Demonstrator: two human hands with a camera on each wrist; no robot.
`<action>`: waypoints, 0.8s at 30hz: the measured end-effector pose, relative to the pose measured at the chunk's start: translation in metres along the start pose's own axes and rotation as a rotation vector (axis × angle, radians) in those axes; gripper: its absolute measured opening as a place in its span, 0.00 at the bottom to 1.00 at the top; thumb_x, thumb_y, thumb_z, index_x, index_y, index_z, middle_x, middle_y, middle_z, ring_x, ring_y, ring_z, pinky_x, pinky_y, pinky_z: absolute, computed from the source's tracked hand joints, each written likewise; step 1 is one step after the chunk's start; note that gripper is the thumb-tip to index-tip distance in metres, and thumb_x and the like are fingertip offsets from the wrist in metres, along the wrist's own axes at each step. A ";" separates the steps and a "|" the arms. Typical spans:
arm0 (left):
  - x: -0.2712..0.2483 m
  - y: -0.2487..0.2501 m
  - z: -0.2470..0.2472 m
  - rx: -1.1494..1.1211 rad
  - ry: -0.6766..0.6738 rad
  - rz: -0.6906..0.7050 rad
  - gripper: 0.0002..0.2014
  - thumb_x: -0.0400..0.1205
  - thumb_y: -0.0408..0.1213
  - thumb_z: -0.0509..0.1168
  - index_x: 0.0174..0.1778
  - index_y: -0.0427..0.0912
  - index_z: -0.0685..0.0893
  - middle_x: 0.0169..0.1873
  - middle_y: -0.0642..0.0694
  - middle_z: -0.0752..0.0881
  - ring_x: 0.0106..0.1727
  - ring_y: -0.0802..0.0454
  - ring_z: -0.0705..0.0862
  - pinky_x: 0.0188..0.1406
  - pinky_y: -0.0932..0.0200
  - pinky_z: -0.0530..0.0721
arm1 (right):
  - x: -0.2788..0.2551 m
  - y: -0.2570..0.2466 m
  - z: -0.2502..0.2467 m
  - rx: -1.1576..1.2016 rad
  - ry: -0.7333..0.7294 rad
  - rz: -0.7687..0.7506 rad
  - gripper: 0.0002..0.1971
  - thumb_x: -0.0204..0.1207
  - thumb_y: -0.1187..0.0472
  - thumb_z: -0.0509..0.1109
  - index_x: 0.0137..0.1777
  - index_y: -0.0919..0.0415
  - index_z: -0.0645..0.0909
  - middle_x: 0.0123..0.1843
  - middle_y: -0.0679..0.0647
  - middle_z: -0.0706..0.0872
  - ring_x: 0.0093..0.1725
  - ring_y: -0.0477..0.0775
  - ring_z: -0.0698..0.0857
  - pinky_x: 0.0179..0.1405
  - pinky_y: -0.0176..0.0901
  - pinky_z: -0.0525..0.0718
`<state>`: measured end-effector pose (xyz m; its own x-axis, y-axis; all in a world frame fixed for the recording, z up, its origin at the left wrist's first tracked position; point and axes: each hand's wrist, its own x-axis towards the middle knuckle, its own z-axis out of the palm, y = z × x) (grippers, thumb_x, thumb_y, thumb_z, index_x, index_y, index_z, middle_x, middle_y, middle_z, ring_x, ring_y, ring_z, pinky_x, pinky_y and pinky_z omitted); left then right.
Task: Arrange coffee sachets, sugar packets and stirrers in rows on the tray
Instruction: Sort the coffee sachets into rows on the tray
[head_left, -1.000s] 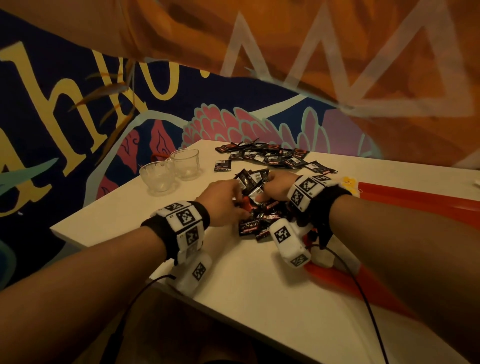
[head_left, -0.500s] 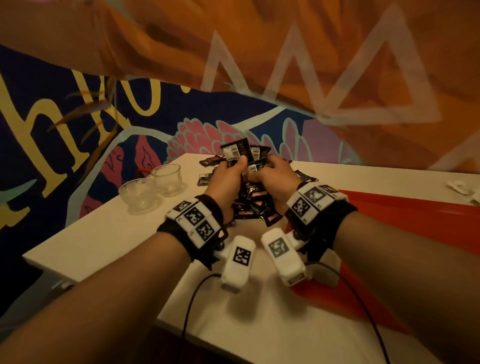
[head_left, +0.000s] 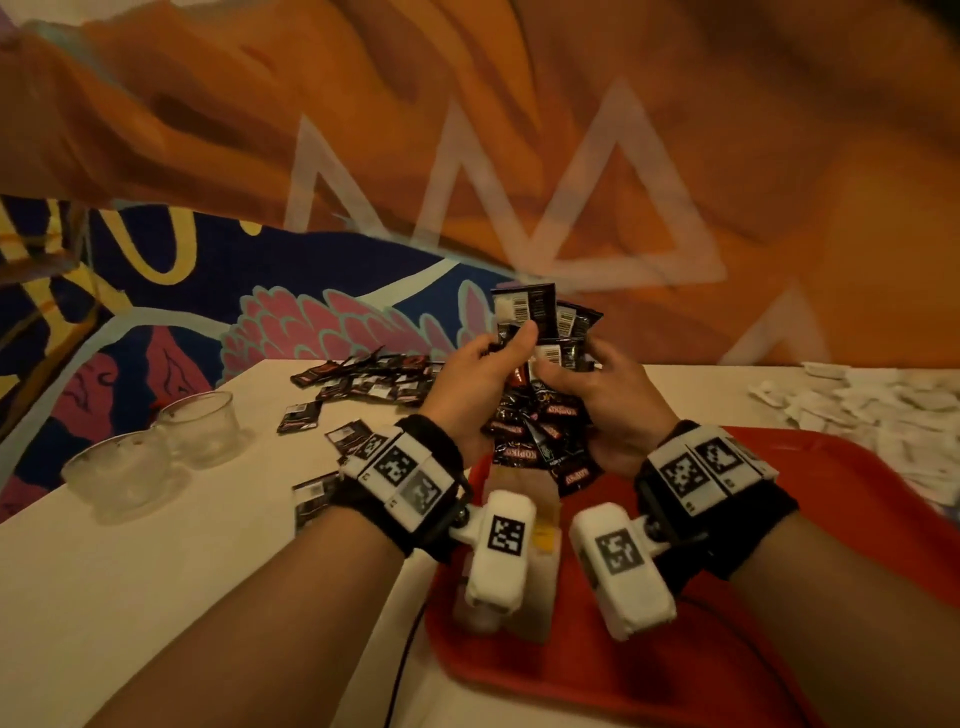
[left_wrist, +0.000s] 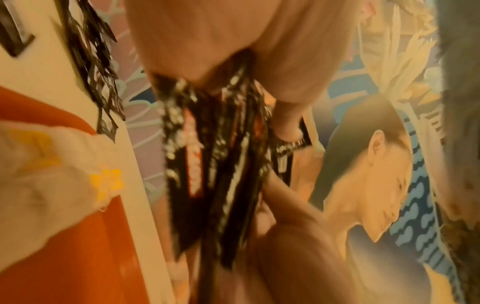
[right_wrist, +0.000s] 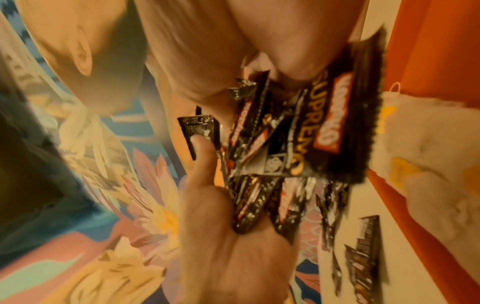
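Both hands, left (head_left: 475, 387) and right (head_left: 605, 402), clasp a thick bunch of black foil coffee sachets (head_left: 540, 415) between curled fingers, raised above the red plastic tray's (head_left: 727, 675) far edge on the white table (head_left: 156, 571).

I take this for a café: a painted mural (head_left: 291, 291) fills the wall behind my white tabletop (head_left: 156, 561), with a red serving tray (head_left: 831, 519), two glass cups (head_left: 200, 427) and heaps of coffee sachets (head_left: 374, 382).

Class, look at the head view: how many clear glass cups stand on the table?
2. One glass cup stands near the white table's left edge; the second glass cup stands just behind it, touching or nearly so.
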<state>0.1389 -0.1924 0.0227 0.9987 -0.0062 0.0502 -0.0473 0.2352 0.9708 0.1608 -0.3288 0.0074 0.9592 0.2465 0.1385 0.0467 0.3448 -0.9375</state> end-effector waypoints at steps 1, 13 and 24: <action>0.003 -0.002 0.003 -0.041 -0.070 -0.007 0.27 0.80 0.50 0.72 0.71 0.38 0.81 0.65 0.33 0.86 0.66 0.33 0.85 0.72 0.31 0.77 | -0.002 -0.004 -0.007 0.028 0.022 -0.024 0.20 0.76 0.72 0.73 0.67 0.63 0.80 0.58 0.64 0.90 0.55 0.66 0.90 0.52 0.60 0.89; 0.002 -0.037 0.050 -0.142 -0.388 -0.225 0.24 0.78 0.28 0.68 0.72 0.35 0.80 0.59 0.34 0.88 0.57 0.35 0.89 0.53 0.38 0.90 | -0.014 -0.020 -0.058 -0.128 0.125 -0.141 0.10 0.77 0.66 0.74 0.57 0.55 0.85 0.51 0.52 0.93 0.50 0.54 0.92 0.43 0.50 0.88; -0.007 -0.043 0.039 -0.061 -0.469 -0.318 0.17 0.83 0.28 0.63 0.69 0.33 0.80 0.58 0.31 0.87 0.49 0.40 0.90 0.44 0.42 0.90 | -0.017 -0.016 -0.078 -0.255 0.064 -0.210 0.14 0.77 0.69 0.73 0.61 0.61 0.83 0.48 0.56 0.91 0.41 0.57 0.89 0.27 0.44 0.81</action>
<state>0.1330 -0.2407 -0.0105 0.8480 -0.5138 -0.1302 0.2696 0.2067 0.9405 0.1655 -0.4086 -0.0050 0.9365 0.1338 0.3240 0.3054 0.1421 -0.9416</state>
